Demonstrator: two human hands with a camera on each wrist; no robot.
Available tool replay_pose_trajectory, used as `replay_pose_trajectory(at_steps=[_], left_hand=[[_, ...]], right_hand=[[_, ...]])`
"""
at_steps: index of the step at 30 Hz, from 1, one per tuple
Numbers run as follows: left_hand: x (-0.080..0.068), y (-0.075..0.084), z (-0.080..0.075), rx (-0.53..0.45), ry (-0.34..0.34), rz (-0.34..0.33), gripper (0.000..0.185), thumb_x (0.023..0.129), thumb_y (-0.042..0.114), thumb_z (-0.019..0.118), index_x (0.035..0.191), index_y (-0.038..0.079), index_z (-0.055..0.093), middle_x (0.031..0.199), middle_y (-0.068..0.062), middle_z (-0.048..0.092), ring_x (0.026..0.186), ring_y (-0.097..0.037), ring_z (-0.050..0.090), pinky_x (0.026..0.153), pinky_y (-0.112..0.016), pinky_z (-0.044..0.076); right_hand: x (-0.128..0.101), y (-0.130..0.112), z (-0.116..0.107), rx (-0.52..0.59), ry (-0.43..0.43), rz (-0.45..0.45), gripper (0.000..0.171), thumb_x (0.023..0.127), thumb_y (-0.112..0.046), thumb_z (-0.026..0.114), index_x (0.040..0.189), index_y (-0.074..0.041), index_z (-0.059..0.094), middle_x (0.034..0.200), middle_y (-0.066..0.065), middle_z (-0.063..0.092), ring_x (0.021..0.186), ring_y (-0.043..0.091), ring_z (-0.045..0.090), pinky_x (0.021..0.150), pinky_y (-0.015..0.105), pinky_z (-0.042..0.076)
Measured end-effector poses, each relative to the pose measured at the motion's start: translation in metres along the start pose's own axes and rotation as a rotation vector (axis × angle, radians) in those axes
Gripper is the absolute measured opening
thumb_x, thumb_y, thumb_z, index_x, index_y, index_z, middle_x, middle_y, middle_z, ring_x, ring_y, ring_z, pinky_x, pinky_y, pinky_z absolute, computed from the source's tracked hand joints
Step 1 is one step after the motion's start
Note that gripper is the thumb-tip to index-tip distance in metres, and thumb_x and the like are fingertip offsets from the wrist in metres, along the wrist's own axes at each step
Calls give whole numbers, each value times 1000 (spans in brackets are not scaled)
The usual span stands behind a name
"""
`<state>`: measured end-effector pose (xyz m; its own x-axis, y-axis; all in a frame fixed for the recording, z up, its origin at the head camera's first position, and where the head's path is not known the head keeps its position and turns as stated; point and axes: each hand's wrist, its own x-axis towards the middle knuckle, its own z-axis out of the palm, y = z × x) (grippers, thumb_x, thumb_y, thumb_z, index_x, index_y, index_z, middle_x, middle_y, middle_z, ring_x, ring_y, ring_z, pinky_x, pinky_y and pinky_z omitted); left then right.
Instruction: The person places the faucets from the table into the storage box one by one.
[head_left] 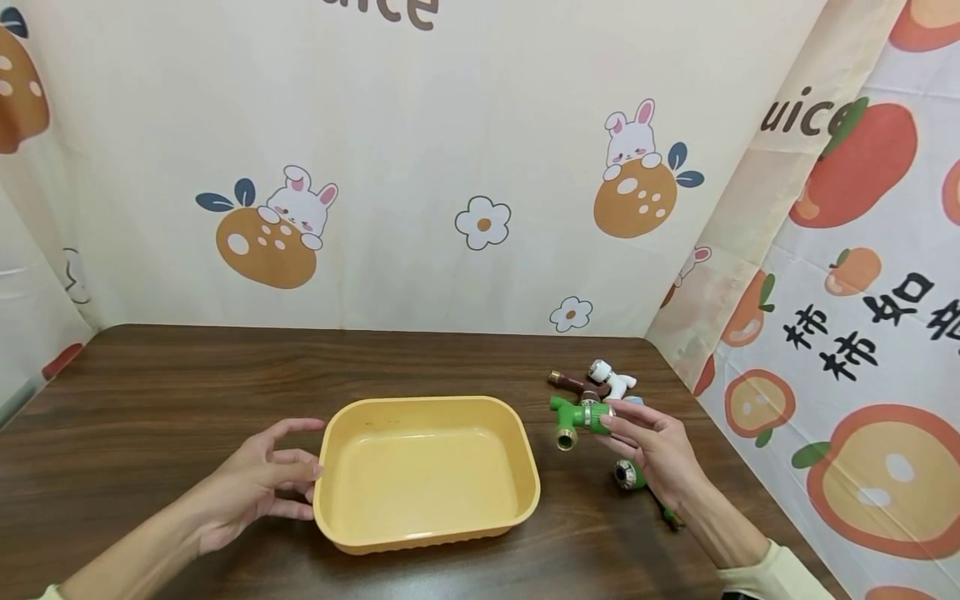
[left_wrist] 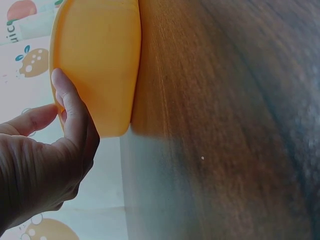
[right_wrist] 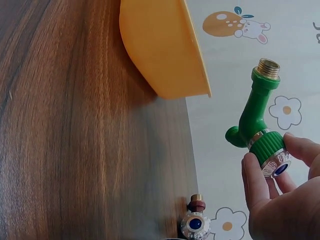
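An empty yellow plastic tray (head_left: 525, 467) (left_wrist: 100, 55) (right_wrist: 160, 55) lies on the dark wooden table (head_left: 165, 392). My left hand (head_left: 258, 483) (left_wrist: 60, 130) touches the tray's left rim with its fingers barely bent. My right hand (head_left: 652, 446) (right_wrist: 280, 195) pinches a green faucet (head_left: 579, 417) (right_wrist: 256, 125) by its knob and holds it above the table, to the right of the tray. Its brass threaded end points toward the tray.
More faucets lie at the table's right: a brown one (head_left: 570, 385) (right_wrist: 196, 220), a white one (head_left: 611, 379) and a green one (head_left: 628, 475) partly hidden under my right hand. Patterned cloth walls (head_left: 480, 167) enclose the table on three sides.
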<state>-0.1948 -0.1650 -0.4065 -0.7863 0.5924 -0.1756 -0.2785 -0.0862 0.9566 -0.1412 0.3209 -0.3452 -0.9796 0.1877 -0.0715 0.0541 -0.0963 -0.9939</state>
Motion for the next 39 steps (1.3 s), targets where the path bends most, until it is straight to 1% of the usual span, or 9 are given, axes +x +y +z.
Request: replay_pose_trajectory(at_steps=[7, 15, 20, 24, 28, 31, 35, 39], left_hand=[[-1, 0, 0, -3, 2, -4, 78, 99, 2, 62, 156, -3, 8, 99, -5, 69, 84, -20, 68, 77, -41, 65], [-1, 0, 0, -4, 0, -3, 77, 100, 1, 61, 156, -3, 8, 99, -4, 69, 84, -20, 68, 76, -40, 65], [-1, 0, 0, -1, -4, -4, 78, 100, 2, 61, 156, -3, 7, 99, -5, 69, 84, -20, 68, 77, -40, 65], [-1, 1, -1, 1, -11, -4, 78, 100, 2, 61, 156, -4, 7, 99, -5, 69, 84, -20, 68, 78, -41, 65], [-1, 1, -1, 1, -12, -4, 78, 100, 2, 61, 156, -4, 7, 99, -5, 69, 84, -20, 68, 77, -40, 65], [0, 1, 0, -1, -8, -2, 76, 100, 2, 62, 156, -3, 10, 99, -5, 69, 84, -20, 68, 77, -40, 65], [0, 1, 0, -4, -4, 1, 73, 100, 2, 62, 155, -3, 14, 98, -5, 70, 84, -20, 67, 77, -40, 65], [0, 1, -1, -8, -7, -4, 73, 100, 1, 61, 155, -4, 14, 98, -5, 69, 83, -20, 67, 76, -40, 65]], right_hand=[[-2, -3, 5, -16, -16, -4, 28, 97, 6, 66, 103, -18, 78, 110, 0, 71, 99, 15, 73, 90, 34, 62], [-5, -4, 10, -8, -46, -12, 25, 96, 7, 65, 111, -10, 76, 114, 1, 70, 102, 16, 72, 92, 35, 61], [-5, -6, 12, -27, -42, -5, 25, 97, 6, 65, 112, -11, 76, 116, 1, 68, 102, 16, 72, 92, 35, 61], [-6, -7, 13, -28, -43, 3, 27, 97, 6, 65, 110, -14, 76, 116, 0, 69, 102, 16, 72, 92, 35, 61], [-6, -6, 13, -21, -57, -1, 27, 97, 6, 65, 115, -11, 76, 118, 0, 69, 104, 16, 72, 92, 34, 61], [-6, -7, 14, -20, -61, -2, 27, 97, 6, 66, 117, -9, 75, 120, 0, 68, 104, 16, 72, 92, 34, 61], [-6, -7, 14, -22, -59, 0, 27, 97, 6, 66, 117, -9, 75, 121, 0, 68, 104, 17, 72, 92, 34, 61], [-6, -6, 16, -15, -65, -3, 27, 97, 7, 66, 115, -11, 76, 121, 0, 68, 104, 16, 72, 92, 34, 61]])
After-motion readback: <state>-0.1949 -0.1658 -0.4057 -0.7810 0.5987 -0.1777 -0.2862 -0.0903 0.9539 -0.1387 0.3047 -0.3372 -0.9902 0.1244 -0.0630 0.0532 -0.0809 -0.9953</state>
